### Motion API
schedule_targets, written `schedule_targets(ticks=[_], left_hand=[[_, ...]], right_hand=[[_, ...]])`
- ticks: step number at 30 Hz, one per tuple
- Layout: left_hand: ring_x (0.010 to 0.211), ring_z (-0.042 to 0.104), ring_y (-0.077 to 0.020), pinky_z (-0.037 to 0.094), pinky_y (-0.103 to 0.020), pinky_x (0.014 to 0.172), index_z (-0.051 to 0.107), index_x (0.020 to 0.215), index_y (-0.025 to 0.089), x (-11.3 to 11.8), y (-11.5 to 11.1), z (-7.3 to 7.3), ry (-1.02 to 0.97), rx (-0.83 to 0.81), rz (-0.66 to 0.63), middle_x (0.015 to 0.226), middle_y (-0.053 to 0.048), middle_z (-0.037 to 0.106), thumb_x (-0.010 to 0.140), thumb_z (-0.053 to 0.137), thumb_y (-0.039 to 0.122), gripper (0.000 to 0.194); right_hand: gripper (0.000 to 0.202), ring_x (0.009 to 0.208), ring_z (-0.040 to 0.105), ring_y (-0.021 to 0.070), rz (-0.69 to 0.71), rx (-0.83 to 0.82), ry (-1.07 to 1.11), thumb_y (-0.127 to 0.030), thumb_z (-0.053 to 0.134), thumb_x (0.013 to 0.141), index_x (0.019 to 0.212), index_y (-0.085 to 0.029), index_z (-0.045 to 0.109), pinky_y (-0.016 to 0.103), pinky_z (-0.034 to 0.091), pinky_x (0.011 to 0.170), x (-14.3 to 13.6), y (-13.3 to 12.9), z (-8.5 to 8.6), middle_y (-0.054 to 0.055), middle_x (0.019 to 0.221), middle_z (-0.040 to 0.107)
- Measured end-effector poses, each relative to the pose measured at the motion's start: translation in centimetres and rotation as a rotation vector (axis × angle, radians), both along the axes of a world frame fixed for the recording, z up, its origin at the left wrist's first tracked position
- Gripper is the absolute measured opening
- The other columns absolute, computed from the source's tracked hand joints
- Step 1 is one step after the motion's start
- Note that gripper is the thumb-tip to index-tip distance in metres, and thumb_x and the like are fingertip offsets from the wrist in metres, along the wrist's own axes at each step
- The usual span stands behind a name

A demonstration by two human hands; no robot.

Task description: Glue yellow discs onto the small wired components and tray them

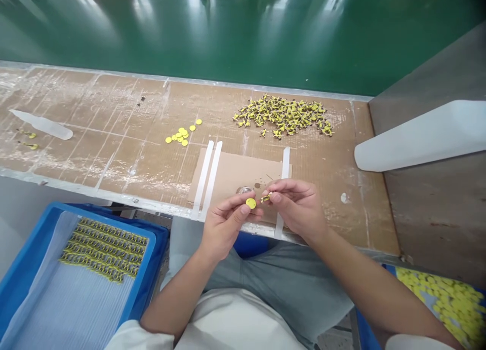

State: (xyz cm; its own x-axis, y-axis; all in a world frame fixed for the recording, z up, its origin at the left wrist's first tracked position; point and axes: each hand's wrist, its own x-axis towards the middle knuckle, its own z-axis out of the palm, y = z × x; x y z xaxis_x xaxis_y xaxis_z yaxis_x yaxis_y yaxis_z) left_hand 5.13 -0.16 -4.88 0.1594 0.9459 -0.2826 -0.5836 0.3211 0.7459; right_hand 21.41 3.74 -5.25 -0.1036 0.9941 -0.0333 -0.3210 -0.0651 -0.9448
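Note:
My left hand (227, 223) pinches a round yellow disc (250, 203) between thumb and fingers, above the front edge of a cardboard sheet (235, 170). Just to its right, my right hand (298, 208) has its fingertips closed on a small yellow and dark piece (265, 198). The two held items are close to each other but apart. Behind my left fingertips, a small clear round dish (246, 190) is partly hidden. Beyond the sheet lies a heap of small yellow and dark pieces (288, 116). Several yellow discs (180, 134) lie to its left.
A blue tray (151, 254) at lower left holds rows of yellow and dark pieces. Yellow discs (444, 299) fill a container at lower right. A grey partition (429, 208) bounds the right side. Beyond the bench runs a green surface (228, 41).

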Motion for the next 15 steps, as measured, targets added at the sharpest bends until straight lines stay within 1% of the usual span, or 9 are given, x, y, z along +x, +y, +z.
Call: schedule_targets(ticks=[1, 3, 5, 7, 11, 15], left_hand=[[0.079, 0.072, -0.0176, 0.061, -0.029, 0.075, 0.077, 0.104, 0.022, -0.02, -0.05, -0.06, 0.006, -0.002, -0.002, 0.094, -0.007, 0.077, 0.079, 0.077, 0.03, 0.026], [0.079, 0.072, -0.0186, 0.061, -0.032, 0.076, 0.077, 0.104, 0.023, -0.09, -0.13, -0.12, 0.016, -0.01, -0.007, 0.093, -0.007, 0.077, 0.079, 0.077, 0.031, 0.027], [0.079, 0.072, -0.0191, 0.061, -0.033, 0.076, 0.077, 0.104, 0.023, -0.19, -0.18, -0.1, 0.02, -0.015, -0.009, 0.093, -0.008, 0.077, 0.079, 0.077, 0.032, 0.027], [0.078, 0.072, -0.0182, 0.062, -0.032, 0.076, 0.077, 0.104, 0.023, -0.27, -0.19, -0.04, 0.014, -0.012, -0.004, 0.094, -0.008, 0.077, 0.079, 0.077, 0.031, 0.026], [0.077, 0.072, -0.016, 0.062, -0.028, 0.074, 0.077, 0.104, 0.022, -0.38, -0.21, 0.15, -0.004, 0.006, -0.005, 0.096, -0.008, 0.077, 0.08, 0.076, 0.029, 0.024], [0.079, 0.072, -0.0165, 0.062, -0.028, 0.076, 0.077, 0.104, 0.023, -0.44, -0.27, 0.32, -0.009, 0.026, -0.007, 0.095, -0.007, 0.077, 0.082, 0.075, 0.028, 0.022]], right_hand=[[0.022, 0.069, 0.072, 0.0149, 0.009, -0.001, 0.003, -0.036, 0.085, 0.069, 0.08, -0.022, 0.073, 0.025, 0.063, 0.063, -0.01, -0.01, 0.06, 0.003, 0.077, 0.076], [0.023, 0.063, 0.07, 0.0136, 0.033, -0.03, 0.032, -0.038, 0.086, 0.069, 0.079, -0.022, 0.072, 0.024, 0.061, 0.058, 0.0, 0.11, 0.21, 0.002, 0.074, 0.074], [0.026, 0.056, 0.067, 0.0118, 0.063, -0.074, 0.081, -0.041, 0.086, 0.068, 0.078, -0.023, 0.071, 0.022, 0.057, 0.051, 0.11, 0.33, 0.3, 0.0, 0.07, 0.072], [0.027, 0.054, 0.063, 0.0101, 0.095, -0.112, 0.133, -0.042, 0.086, 0.068, 0.079, -0.023, 0.07, 0.02, 0.053, 0.047, 0.32, 0.53, 0.25, -0.001, 0.068, 0.07], [0.024, 0.053, 0.059, 0.0082, 0.128, -0.174, 0.224, -0.04, 0.085, 0.07, 0.081, -0.026, 0.07, 0.019, 0.048, 0.047, 0.77, 0.69, -0.14, -0.004, 0.065, 0.066], [0.025, 0.051, 0.054, 0.0097, 0.132, -0.173, 0.218, -0.044, 0.084, 0.07, 0.082, -0.028, 0.069, 0.021, 0.044, 0.044, 0.92, 0.73, -0.35, -0.004, 0.066, 0.065]])
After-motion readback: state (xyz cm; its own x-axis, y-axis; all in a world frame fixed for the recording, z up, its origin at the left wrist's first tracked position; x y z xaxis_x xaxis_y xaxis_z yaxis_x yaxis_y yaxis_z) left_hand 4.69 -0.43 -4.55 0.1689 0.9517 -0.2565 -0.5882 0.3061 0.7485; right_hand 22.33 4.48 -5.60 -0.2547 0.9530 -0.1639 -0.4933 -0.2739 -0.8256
